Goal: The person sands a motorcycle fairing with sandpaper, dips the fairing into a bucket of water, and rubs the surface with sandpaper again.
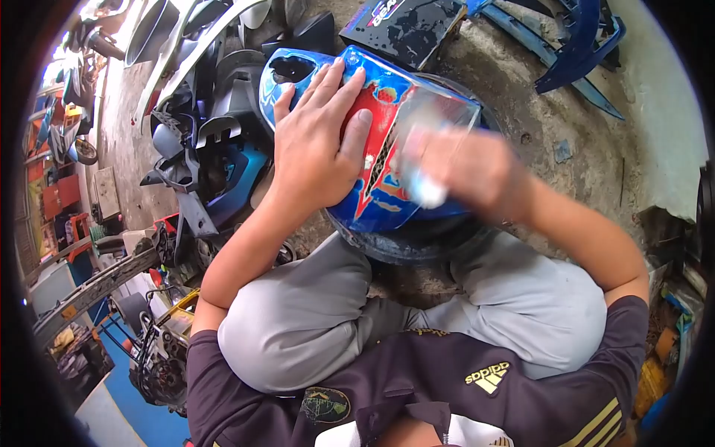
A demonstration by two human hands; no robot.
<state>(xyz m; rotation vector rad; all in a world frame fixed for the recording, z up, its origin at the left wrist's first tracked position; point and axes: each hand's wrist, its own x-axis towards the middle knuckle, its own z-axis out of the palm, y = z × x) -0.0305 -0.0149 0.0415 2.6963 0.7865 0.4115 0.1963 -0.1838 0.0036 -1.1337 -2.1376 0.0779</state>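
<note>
Blue-and-red panel (377,123) lies, in the head view, in front of the crossed legs, resting on a round black support (417,251). The left hand (316,141) is flat on its upper left part, with fingers spread apart; it presses from above and does not grasp. The right hand (473,167) is at the other side, over the panel, and it is blurred. Its fingers seem bent, and something pale shows near them, but I cannot tell how closed they are or what they hold.

I judge the panel to be light, stiff plastic, with a smooth face which may slip and thin edges which may crack. Its paint is patchy. It is better to hold it by both side edges.

Below is a rough, stained concrete floor (514,130). Dark plastic parts (227,127) crowd the left side, blue parts (585,48) lie at upper right, and a pale wall (670,112) stands beyond.
</note>
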